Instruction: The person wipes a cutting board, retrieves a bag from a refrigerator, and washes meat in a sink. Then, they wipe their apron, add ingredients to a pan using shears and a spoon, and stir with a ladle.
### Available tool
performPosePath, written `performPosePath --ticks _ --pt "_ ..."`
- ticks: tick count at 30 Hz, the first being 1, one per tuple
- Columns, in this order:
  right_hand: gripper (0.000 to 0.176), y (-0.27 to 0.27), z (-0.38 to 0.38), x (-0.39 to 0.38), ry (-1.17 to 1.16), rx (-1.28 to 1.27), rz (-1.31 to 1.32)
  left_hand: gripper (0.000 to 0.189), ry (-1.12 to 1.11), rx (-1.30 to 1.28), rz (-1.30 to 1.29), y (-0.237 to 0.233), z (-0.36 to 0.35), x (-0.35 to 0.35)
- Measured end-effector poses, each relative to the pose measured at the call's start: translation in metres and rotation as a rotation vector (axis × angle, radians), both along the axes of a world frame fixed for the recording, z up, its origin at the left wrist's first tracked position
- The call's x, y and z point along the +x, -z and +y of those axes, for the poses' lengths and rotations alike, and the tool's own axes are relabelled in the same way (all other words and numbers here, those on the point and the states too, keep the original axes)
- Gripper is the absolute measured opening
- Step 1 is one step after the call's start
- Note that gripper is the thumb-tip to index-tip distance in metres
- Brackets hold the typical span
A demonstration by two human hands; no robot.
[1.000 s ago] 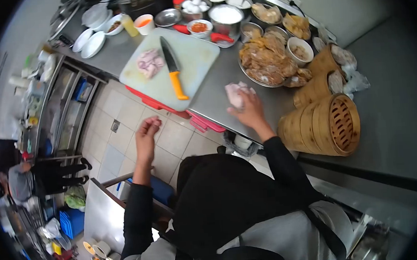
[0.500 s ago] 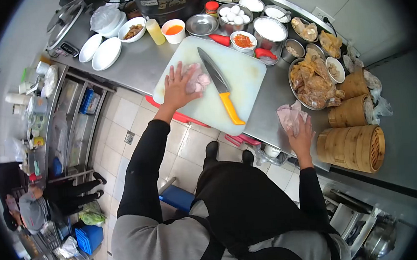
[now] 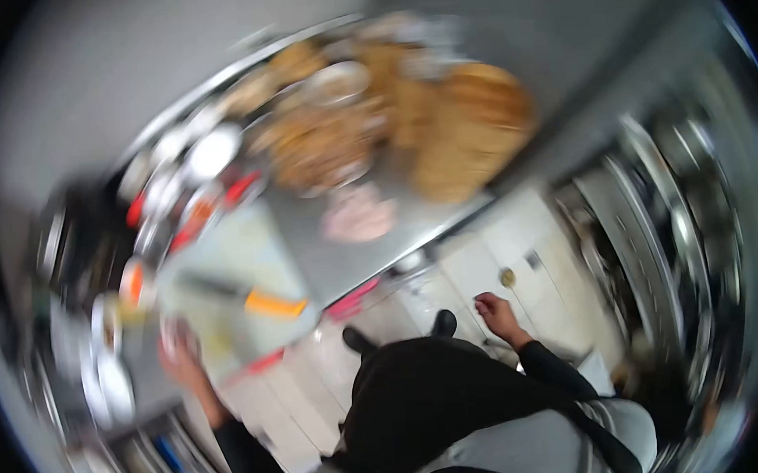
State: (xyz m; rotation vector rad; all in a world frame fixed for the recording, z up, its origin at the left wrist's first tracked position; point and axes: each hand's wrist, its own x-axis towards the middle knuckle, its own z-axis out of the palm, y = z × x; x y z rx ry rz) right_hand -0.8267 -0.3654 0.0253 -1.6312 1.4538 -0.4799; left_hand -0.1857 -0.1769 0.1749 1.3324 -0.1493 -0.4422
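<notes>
My left hand [image 3: 179, 351] is smeared by motion at the left edge of the white cutting board [image 3: 243, 237]. Something pale shows at its fingers, too blurred to name. On the board lies a knife with a yellow handle [image 3: 276, 304], its dark blade pointing left. My right hand [image 3: 501, 318] hangs over the floor beside my apron, fingers curled in and nothing visible in them. A crumpled pink cloth [image 3: 358, 213] rests on the steel counter, right of the board and apart from both hands.
Behind the cloth stands a bowl of brown bagged food [image 3: 316, 149]. Bamboo steamers [image 3: 469, 138] are at the counter's right end. Small bowls, one white [image 3: 215, 151], line the back. Steel shelving [image 3: 634, 245] stands to the right. Much of the view is blurred.
The view has swung to the right. My right hand has let go of the pink cloth and dropped off the counter. My left hand has shifted to the board's left edge.
</notes>
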Motion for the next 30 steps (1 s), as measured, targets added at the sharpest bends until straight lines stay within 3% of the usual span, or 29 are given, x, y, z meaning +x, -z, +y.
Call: performPosePath --ticks 1,2,3,4,5,6,9,14,16,20,22,23,24,26,27,28,29,30 --pt "0.018 -0.005 0.012 -0.019 0.078 -0.040 0.059 0.043 0.046 0.236 -0.457 0.003 -0.028 -0.036" --pt "0.018 0.007 0.024 -0.040 0.147 -0.087 0.095 0.042 0.248 0.173 -0.647 -0.012 -0.053 -0.080" --pt "0.018 0.008 0.029 -0.057 0.191 -0.076 0.067 0.037 0.506 0.065 -0.484 0.007 -0.081 -0.112" --pt "0.019 0.015 0.033 -0.072 0.248 -0.026 0.021 0.030 0.681 0.030 -0.918 0.017 -0.114 -0.147" --pt "0.020 0.008 0.033 -0.084 0.252 -0.005 -0.025 0.025 0.750 0.116 -0.840 -0.010 -0.148 -0.233" --pt "0.021 -0.004 0.029 -0.096 0.237 0.020 -0.032 0.023 1.035 0.049 -0.780 -0.019 -0.180 -0.286" --pt "0.025 -0.014 0.032 -0.156 0.271 -0.064 -0.078 0.030 1.505 0.146 -0.756 0.000 -0.238 -0.421" --pt "0.027 -0.039 0.035 -0.261 0.527 -0.095 -0.049 0.030 1.520 0.182 -0.836 0.109 -0.310 -0.545" --pt "0.027 -0.062 0.034 -0.296 0.589 -0.121 -0.069 0.032 1.464 0.436 -0.688 0.158 -0.334 -0.564" --pt "0.026 -0.066 0.010 -0.363 0.715 -0.099 -0.167 0.042 1.436 0.786 -0.059 0.223 -0.381 -0.601" --pt "0.027 -0.052 -0.007 -0.394 0.768 -0.072 -0.160 0.044 1.455 0.866 -0.221 0.268 -0.411 -0.612" --pt "0.025 -0.032 -0.017 -0.410 0.860 -0.071 -0.282 0.045 1.466 0.936 -0.379 0.289 -0.434 -0.628" --pt "0.024 -0.012 -0.027 -0.428 0.957 -0.066 -0.403 0.045 1.487 0.939 -0.379 0.304 -0.458 -0.652" --pt "0.024 0.015 -0.042 -0.460 1.186 0.025 -0.792 0.044 1.710 0.579 0.229 0.326 -0.495 -0.686" --pt "0.024 0.021 -0.049 -0.475 1.315 0.105 -0.942 0.040 1.666 0.572 0.072 0.333 -0.519 -0.713" --pt "0.029 0.036 -0.054 -0.493 1.406 0.132 -1.041 0.039 1.691 0.474 -0.076 0.296 -0.535 -0.756" --pt "0.032 0.060 -0.048 -0.514 1.428 0.172 -1.080 0.038 1.840 0.520 -0.107 0.314 -0.575 -0.776" --pt "0.035 0.075 -0.038 -0.528 1.486 0.152 -1.143 0.038 1.845 0.440 -0.385 0.303 -0.595 -0.811"
